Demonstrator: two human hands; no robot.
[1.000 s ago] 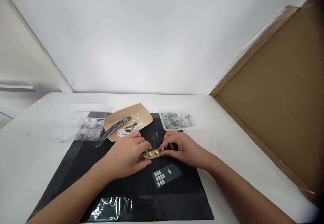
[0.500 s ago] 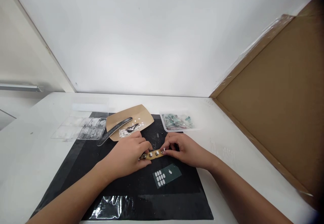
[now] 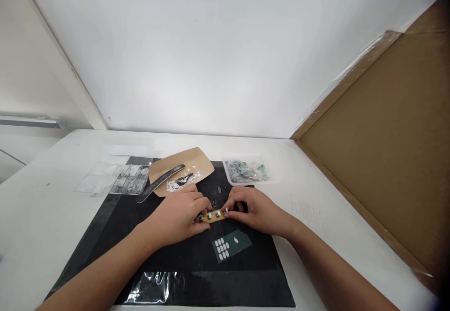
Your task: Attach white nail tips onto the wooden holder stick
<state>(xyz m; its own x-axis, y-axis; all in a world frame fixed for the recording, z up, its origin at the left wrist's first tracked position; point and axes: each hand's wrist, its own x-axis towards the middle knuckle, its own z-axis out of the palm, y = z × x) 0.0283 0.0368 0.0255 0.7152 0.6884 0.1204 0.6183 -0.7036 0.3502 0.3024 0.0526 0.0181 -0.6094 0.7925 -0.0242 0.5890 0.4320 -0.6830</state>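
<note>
A narrow yellow-brown strip [image 3: 213, 216] with several small round metal posts lies over the black mat, and white pieces sit on some posts. My left hand [image 3: 181, 211] is closed around the strip's left part, thumb on the near edge and fingers on the far edge. At its right end, my right hand [image 3: 251, 210] pinches a small white nail tip [image 3: 227, 210] between thumb and forefinger, at the last post. Whether the tip touches the post is too small to tell. Just nearer to me lies a dark green sheet [image 3: 242, 238] bearing several white oval stickers [image 3: 221, 246].
Behind my left hand, a brown paper tray [image 3: 200, 158] holds white scraps, with a curved black nail file [image 3: 160, 182] across its edge. A clear compartment box [image 3: 130, 179] stands left. A plastic tub [image 3: 230, 179] of greenish packets stands behind my right hand. Cardboard [image 3: 379, 151] borders the right.
The view has shifted slightly. My right fingers have turned a little around the white nail tip at the strip's right end; my left hand keeps its hold.
</note>
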